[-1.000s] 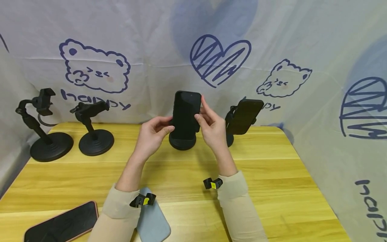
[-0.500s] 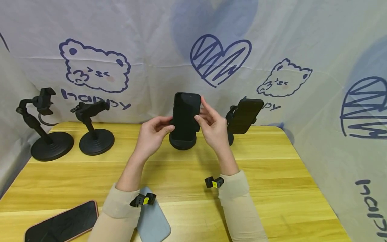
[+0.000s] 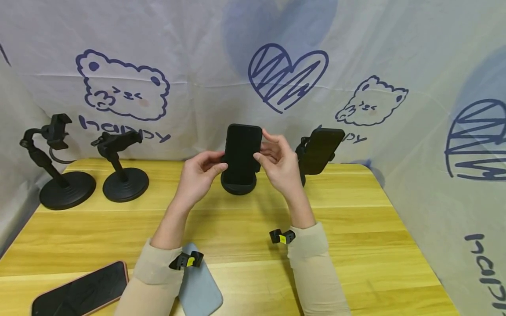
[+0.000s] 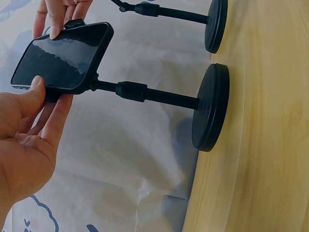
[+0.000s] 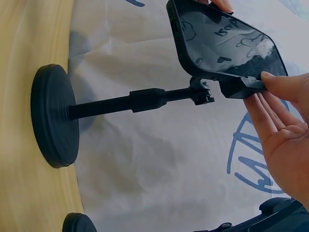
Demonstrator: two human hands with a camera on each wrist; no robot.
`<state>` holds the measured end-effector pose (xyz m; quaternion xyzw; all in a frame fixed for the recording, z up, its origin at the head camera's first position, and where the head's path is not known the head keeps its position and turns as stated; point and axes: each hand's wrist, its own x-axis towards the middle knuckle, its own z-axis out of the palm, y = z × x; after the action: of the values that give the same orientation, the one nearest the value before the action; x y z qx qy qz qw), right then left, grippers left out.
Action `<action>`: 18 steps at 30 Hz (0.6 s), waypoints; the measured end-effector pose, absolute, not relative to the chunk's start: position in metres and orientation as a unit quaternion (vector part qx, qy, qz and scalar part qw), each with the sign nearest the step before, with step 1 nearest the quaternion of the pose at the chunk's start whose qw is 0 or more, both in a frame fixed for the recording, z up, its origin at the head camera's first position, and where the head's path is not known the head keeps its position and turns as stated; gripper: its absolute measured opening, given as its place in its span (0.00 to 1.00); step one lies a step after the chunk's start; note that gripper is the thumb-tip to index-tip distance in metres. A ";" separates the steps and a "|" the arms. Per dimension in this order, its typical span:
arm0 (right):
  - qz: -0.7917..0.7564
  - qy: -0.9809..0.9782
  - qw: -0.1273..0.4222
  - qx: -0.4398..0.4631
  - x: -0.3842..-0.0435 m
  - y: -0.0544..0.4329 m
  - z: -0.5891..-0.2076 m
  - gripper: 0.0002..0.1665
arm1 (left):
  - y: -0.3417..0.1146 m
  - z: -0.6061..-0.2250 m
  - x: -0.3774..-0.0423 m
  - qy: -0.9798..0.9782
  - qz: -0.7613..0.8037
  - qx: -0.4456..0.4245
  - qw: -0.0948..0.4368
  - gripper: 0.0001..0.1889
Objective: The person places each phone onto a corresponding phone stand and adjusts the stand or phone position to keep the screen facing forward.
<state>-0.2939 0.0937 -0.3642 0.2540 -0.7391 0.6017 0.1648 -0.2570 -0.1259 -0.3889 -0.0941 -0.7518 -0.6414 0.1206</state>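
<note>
A black smartphone (image 3: 243, 153) sits upright in the clamp (image 5: 239, 88) of a black phone stand, its dark screen facing the person. The stand's round base (image 3: 239, 188) rests near the table's back edge. My left hand (image 3: 199, 175) pinches the phone's left side, thumb at the screen edge and fingers behind. On the other side my right hand (image 3: 281, 169) pinches the phone, its thumb at the edge beside the clamp and its fingers reaching behind. The phone mostly hides the clamp in the head view.
Right of my hands, another stand holds a tilted black phone (image 3: 322, 151). Two phone stands with bare clamps, the outer one (image 3: 67, 191) and a shorter one (image 3: 125, 184), stand at left. In front lie a pink-edged phone (image 3: 83, 292) and a grey-blue phone (image 3: 200, 289). A patterned cloth (image 3: 213, 87) hangs behind.
The phone's top edge has sunk slightly and tipped back. My right hand has shifted a little to the right, its index finger lower and more bent; the left hand stays almost still.
</note>
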 end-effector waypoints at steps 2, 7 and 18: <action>0.606 -0.738 0.160 0.250 -0.294 0.094 -0.364 0.31 | -0.125 -0.389 -0.258 -0.750 -0.643 -0.093 0.124 0.15; 0.634 -0.719 0.149 0.243 -0.294 0.088 -0.366 0.37 | -0.126 -0.388 -0.258 -0.748 -0.645 -0.088 0.129 0.15; 0.578 -0.748 0.221 0.241 -0.294 0.081 -0.369 0.33 | -0.125 -0.389 -0.258 -0.750 -0.643 -0.089 0.127 0.15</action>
<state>-0.2939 0.0815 -0.3689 0.2413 -0.7475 0.5782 0.2207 -0.2584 -0.1253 -0.3889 -0.0890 -0.7504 -0.6425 0.1268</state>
